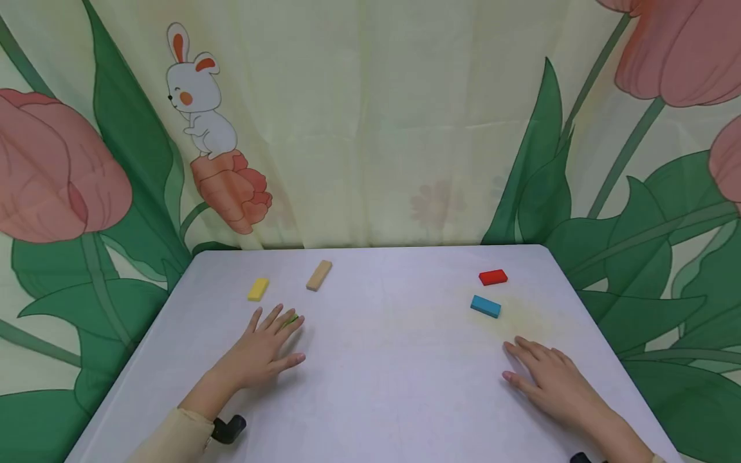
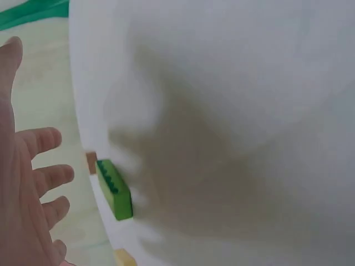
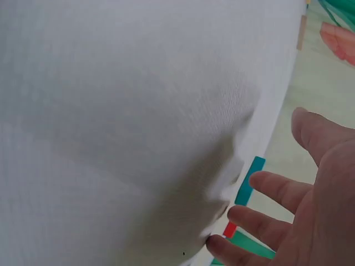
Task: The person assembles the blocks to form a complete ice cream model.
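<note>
My left hand [image 1: 263, 352] hovers over the left part of the table with fingers spread and nothing in its grasp. Under its fingertips lies a green block [image 2: 115, 190], mostly hidden by the fingers in the head view. Just beyond are a yellow block [image 1: 258, 289] and a longer wooden-coloured block [image 1: 319, 276]. On the right side my right hand [image 1: 552, 382] is spread too, holding nothing, its fingertips short of a blue block [image 1: 485, 307]. Behind the blue one sits a red block [image 1: 493, 277].
The white table [image 1: 393, 373] fills the lower middle. Along its far edge hangs a printed curtain [image 1: 370, 128] with tulips, leaves and a rabbit. Dark wrist straps, one with a small black device [image 1: 229, 429], sit on the arms.
</note>
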Action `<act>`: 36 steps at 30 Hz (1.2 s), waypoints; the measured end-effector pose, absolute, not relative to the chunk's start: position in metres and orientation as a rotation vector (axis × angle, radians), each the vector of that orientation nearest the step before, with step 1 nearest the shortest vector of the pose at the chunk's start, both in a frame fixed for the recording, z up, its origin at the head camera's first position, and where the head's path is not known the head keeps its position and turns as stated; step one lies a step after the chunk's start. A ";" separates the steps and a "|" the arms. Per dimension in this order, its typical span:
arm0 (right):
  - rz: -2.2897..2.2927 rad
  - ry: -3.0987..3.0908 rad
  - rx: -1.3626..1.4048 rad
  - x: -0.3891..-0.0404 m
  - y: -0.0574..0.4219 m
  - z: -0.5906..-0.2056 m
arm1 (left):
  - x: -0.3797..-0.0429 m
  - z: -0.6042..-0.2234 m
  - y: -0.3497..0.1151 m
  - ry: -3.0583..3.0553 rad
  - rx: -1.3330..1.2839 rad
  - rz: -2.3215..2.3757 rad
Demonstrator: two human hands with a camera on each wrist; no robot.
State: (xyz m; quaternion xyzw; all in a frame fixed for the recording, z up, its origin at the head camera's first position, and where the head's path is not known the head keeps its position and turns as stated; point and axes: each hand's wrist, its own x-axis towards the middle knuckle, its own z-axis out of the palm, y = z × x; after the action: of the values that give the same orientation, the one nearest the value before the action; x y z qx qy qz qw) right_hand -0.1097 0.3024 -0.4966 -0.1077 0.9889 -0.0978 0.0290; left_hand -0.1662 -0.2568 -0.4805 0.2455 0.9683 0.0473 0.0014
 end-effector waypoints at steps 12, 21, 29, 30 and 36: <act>-0.308 3.083 -0.301 -0.123 0.306 -0.497 | -0.215 -0.484 -0.244 3.018 0.646 0.281; -0.351 3.084 -0.258 -0.139 0.310 -0.492 | -0.239 -0.495 -0.226 3.012 0.619 0.254; -0.480 3.093 -0.216 -0.154 0.306 -0.493 | -0.248 -0.496 -0.222 2.993 0.607 0.186; -0.508 3.093 -0.208 -0.156 0.305 -0.492 | -0.249 -0.496 -0.222 2.996 0.610 0.188; -0.691 3.057 -0.071 -0.168 0.297 -0.490 | -0.253 -0.499 -0.222 2.984 0.568 0.180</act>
State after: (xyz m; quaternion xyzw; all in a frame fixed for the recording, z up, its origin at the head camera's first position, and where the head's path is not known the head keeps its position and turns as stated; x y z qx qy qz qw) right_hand -0.1678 0.2965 -0.4904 -0.0228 0.9751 -0.2204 0.0034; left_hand -0.2533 -0.2215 -0.4987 0.1864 0.9795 0.0590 0.0494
